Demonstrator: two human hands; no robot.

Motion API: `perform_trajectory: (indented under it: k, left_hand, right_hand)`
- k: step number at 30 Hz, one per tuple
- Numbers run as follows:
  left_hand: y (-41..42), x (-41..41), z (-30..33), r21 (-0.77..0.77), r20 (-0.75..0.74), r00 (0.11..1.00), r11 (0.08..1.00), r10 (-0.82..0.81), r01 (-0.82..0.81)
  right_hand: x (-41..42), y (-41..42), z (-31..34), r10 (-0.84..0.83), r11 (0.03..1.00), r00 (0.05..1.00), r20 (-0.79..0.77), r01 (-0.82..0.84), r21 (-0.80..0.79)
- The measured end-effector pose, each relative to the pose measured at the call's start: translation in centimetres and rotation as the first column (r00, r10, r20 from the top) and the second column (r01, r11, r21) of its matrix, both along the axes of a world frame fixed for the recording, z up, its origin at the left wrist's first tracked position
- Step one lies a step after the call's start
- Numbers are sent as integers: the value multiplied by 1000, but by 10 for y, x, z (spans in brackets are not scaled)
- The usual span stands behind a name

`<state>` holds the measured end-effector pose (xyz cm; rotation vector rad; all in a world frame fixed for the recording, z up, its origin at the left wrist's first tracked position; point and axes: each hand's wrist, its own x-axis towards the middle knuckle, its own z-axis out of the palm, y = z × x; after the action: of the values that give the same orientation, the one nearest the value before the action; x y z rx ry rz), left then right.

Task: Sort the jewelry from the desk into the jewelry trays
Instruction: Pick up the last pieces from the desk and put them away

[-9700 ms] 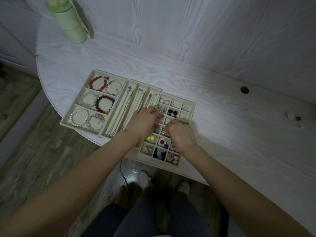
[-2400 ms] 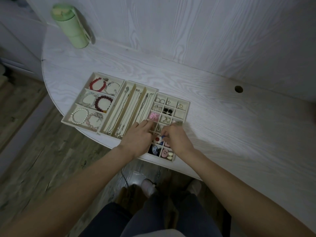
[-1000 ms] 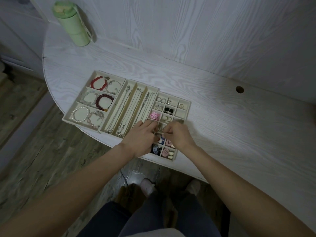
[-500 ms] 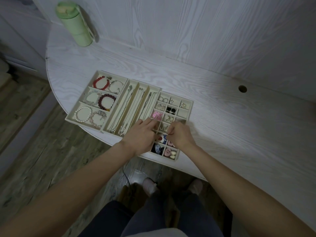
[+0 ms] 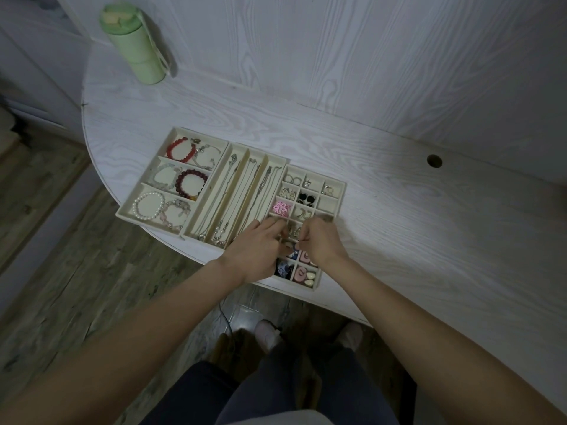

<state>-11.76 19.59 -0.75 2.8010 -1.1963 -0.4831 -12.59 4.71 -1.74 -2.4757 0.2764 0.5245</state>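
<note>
Three cream jewelry trays sit side by side at the desk's front edge. The bracelet tray (image 5: 138, 182) on the left holds several bead bracelets. In the middle, the necklace tray (image 5: 243, 147) holds chains laid lengthwise. The small-compartment tray (image 5: 344, 193) on the right holds rings, earrings and a pink flower piece (image 5: 280, 207). My left hand (image 5: 256, 251) and my right hand (image 5: 322, 243) meet fingertip to fingertip over this tray's middle rows. The right hand's fingers are curled as if pinching a tiny piece, which is hidden. My left fingers bend down into the compartments.
A green bottle (image 5: 135, 44) with a strap stands at the desk's far left corner by the wall. A round cable hole (image 5: 434, 161) is at the back right. The desk's curved front edge runs just under the trays, with wooden floor and my legs below.
Both hands stay over the same middle compartments, with only small finger movements. Compared with 9.7 s ago they work a row or two nearer the front edge.
</note>
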Motion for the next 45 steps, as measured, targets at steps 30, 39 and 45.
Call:
perform_trajectory:
  k: [30, 39, 45]
  left_hand:
    - [-54, 11, -8, 146, -146, 795, 807, 589, -572]
    - [-55, 11, -10, 182, -106, 821, 823, 561, -538]
    - [-53, 13, -10, 164, -151, 802, 814, 579, -557]
  right_hand:
    - [9, 0, -18, 22, 998, 999, -42, -25, -65]
    - [8, -2, -17, 54, 996, 998, -15, -55, -75]
    - [8, -1, -14, 46, 997, 999, -24, -47, -61]
